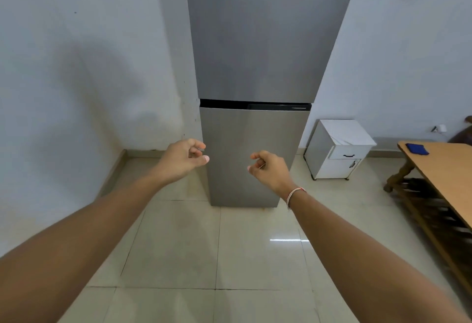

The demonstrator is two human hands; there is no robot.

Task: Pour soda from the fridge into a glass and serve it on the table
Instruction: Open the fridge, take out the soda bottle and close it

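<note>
With both hands empty, left hand (182,160) and right hand (270,170) fingers loosely curled, the shut fridge (255,67) ahead, probably stiff and magnet-sealed, is best gripped at the dark handle recess (255,105).

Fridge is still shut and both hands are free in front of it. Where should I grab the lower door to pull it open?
Probably the dark recess along the top edge of the fridge's lower door: no bar handle shows on either door. Hook the right hand fingers in from the front, palm down, then pull toward you. Which side carries the hinges cannot be told.
</note>
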